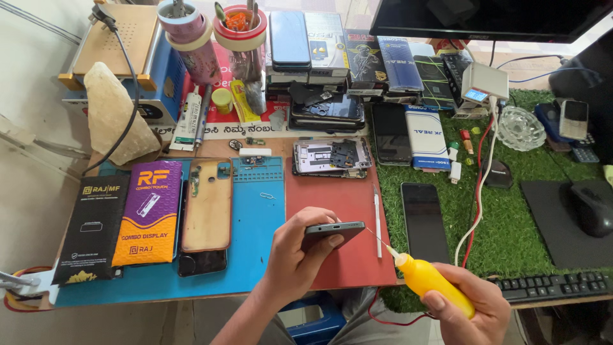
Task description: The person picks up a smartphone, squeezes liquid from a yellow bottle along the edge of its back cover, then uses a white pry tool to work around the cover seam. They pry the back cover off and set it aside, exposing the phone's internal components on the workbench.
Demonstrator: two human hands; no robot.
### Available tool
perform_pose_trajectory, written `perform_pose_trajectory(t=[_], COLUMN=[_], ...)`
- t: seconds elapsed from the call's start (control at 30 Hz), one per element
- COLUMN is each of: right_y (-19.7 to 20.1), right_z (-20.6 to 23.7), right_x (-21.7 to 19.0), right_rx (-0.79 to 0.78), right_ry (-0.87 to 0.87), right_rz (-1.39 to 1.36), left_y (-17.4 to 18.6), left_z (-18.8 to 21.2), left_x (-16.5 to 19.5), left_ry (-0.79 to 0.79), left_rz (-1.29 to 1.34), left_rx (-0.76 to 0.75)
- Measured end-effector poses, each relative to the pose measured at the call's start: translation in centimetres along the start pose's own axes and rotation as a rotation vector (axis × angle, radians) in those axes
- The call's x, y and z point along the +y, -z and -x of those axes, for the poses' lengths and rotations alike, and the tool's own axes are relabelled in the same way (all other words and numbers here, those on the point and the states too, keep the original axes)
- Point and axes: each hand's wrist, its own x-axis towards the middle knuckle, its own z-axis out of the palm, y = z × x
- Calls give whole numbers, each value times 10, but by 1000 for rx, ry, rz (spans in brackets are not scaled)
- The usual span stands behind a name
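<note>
Cluttered repair bench, red mat [332, 255]: left hand [295, 259] grasping a dark phone [333, 231] edge-up, right hand [469, 306] clenched on a yellow squeeze bottle [434, 282], whose needle tip is best kept steady along the phone's seam.

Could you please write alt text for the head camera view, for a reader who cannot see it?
A person's left hand holds a dark phone edge-up over a red mat, while the right hand aims a yellow needle-tip bottle at its corner. Phone parts, boxes and tools crowd the workbench.
</note>
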Motion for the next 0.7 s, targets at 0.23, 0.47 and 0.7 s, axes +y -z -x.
perform_pose_trajectory(t=[0.23,0.47,0.7], right_y=[8,9,12], right_z=[2,-1,1], right_x=[12,21,20], right_rx=[-64,-66,-88], right_ry=[-20,-92,-76], right_rz=[-228,-407,-402], left_y=[-3,-5,-7], left_z=[2,3,5], left_x=[0,1,2], left_ry=[-7,-14,-22], left_rz=[16,9,11], left_rx=[-4,2,-1])
